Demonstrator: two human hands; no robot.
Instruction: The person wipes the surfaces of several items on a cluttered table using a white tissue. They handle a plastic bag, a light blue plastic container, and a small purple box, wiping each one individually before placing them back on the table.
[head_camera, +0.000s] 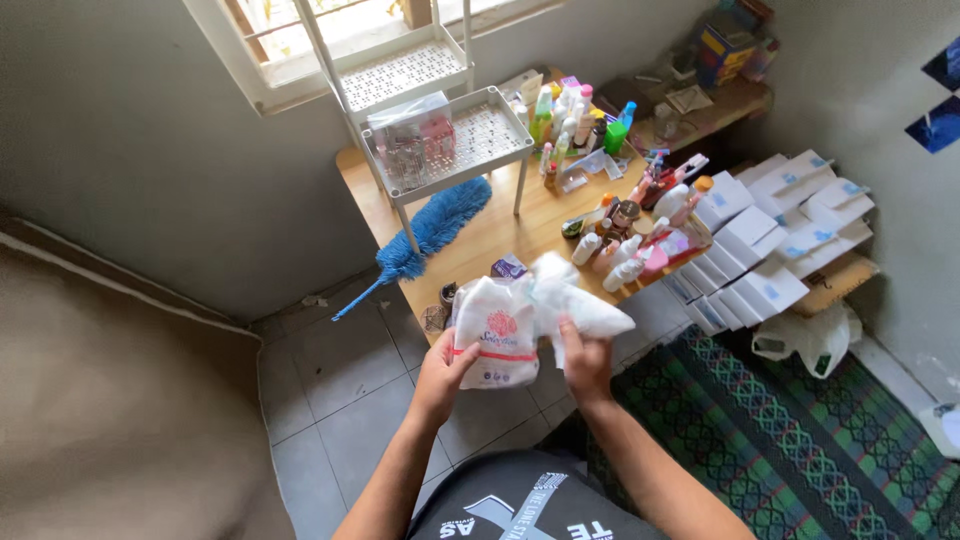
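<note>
Both my hands hold a crumpled white plastic bag (505, 325) with a red flower print, lifted in front of me over the tiled floor. My left hand (443, 368) grips its lower left side, thumb on the front. Gripping a bunched white fold of the same bag on the right is my right hand (585, 362). Just beyond the bag stands a low wooden table (500, 225) crowded with small bottles (620, 265) and tubes.
A white metal rack (450, 135) with a clear box stands on the table by the window. A blue duster (425, 235) hangs off the table's left edge. Several white boxes (770, 230) are stacked at right. A patterned green rug (780, 440) and a beige mattress (110, 400) flank me.
</note>
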